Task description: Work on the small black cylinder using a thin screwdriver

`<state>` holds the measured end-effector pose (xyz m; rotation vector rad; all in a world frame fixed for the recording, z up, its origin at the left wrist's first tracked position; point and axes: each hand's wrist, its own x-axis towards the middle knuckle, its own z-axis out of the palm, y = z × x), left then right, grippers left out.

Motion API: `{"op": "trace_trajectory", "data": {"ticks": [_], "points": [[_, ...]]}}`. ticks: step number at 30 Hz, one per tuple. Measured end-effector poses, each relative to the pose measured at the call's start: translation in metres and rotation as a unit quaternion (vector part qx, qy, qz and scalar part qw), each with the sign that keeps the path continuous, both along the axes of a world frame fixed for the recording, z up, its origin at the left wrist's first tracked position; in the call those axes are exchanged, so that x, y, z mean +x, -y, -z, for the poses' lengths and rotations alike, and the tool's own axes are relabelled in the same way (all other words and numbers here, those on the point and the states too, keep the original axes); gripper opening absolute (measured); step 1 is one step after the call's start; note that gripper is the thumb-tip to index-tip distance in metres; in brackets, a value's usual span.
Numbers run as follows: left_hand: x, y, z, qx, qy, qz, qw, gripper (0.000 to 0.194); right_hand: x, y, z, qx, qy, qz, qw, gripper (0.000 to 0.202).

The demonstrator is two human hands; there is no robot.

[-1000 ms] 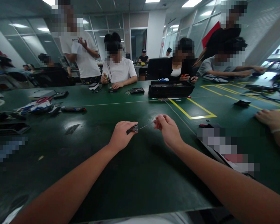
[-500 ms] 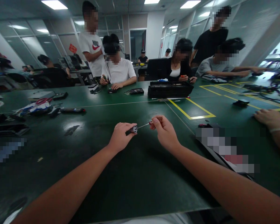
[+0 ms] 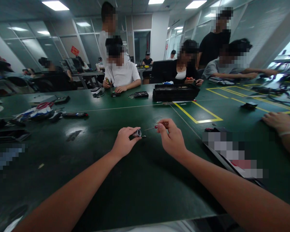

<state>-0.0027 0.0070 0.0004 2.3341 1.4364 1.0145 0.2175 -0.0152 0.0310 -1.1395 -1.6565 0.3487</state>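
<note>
My left hand (image 3: 124,140) is closed around a short dark cylinder (image 3: 137,132), whose pale-rimmed end faces right and looks hollow. A small dark piece (image 3: 144,136) shows just below that end, by my left fingertips; I cannot tell whether it lies on the table or is in the air. My right hand (image 3: 172,137) pinches a thin screwdriver (image 3: 152,128) with a reddish collar. Its shaft points left toward the cylinder, the tip a little apart from the rim. Most of the handle is hidden in my fingers.
On the green table (image 3: 125,199) stands a long black tray (image 3: 176,92). Gloves and tools (image 3: 38,111) are heaped at left, beside a dark rod-shaped tool (image 3: 75,115). A blurred packet (image 3: 232,158) lies at right, near another person's hand (image 3: 279,122). Several people sit across.
The screwdriver tip has come away from the cylinder's end. That end looked filled before and looks hollow now, with the small dark piece below it. The standing person behind has shifted right.
</note>
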Motion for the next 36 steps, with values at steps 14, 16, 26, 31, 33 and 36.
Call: {"op": "trace_trajectory", "data": {"ticks": [14, 16, 26, 31, 33, 36], "points": [[0.008, 0.005, 0.003, -0.026, 0.072, -0.002, 0.997, 0.045, -0.001, -0.002, 0.003, -0.02, -0.04, -0.01, 0.999, 0.021], [0.011, 0.008, 0.002, -0.026, 0.018, -0.008, 0.999, 0.045, -0.001, -0.002, 0.004, -0.022, -0.04, -0.009, 0.999, 0.021], [0.028, -0.001, -0.005, -0.039, -0.149, 0.035, 0.987, 0.029, -0.001, -0.004, 0.004, -0.023, -0.02, -0.01, 0.999, 0.02], [0.033, -0.016, -0.007, -0.093, -0.189, 0.05, 0.976, 0.021, 0.0, -0.004, 0.004, -0.025, -0.011, -0.009, 1.0, 0.021], [0.031, -0.019, -0.01, -0.095, -0.203, 0.057, 0.973, 0.02, 0.0, -0.004, 0.004, -0.024, -0.011, -0.012, 1.0, 0.021], [0.02, -0.019, -0.016, -0.109, -0.188, 0.054, 0.975, 0.02, 0.001, -0.003, 0.003, -0.026, -0.011, -0.012, 1.0, 0.021]]}}
